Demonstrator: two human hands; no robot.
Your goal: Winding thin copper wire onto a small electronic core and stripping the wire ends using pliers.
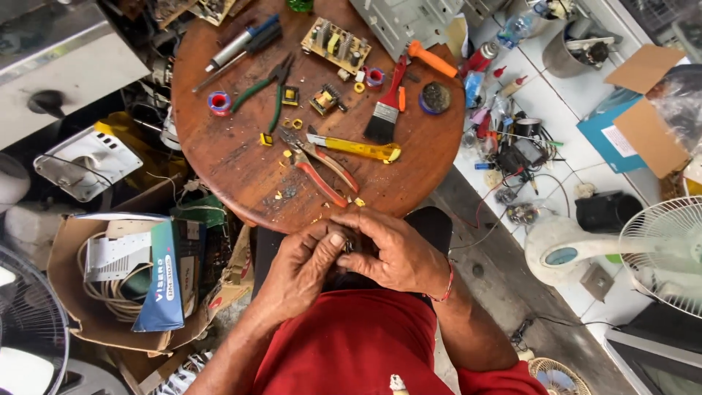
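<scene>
My left hand (303,269) and my right hand (391,252) meet just below the near edge of a round wooden table (234,157). Together they pinch a small dark part (348,246) between the fingertips; most of it is hidden by the fingers. Red-handled pliers (322,170) lie on the table just above my hands, next to a yellow utility knife (355,148). A red thread bracelet circles my right wrist.
On the table lie a paintbrush (385,110), green-handled pliers (265,91), a circuit board (336,45), small transformers (325,99), tape rolls and an orange-handled screwdriver (431,58). A cardboard box (110,285) sits left; a white fan (651,252) and cluttered wiring sit right.
</scene>
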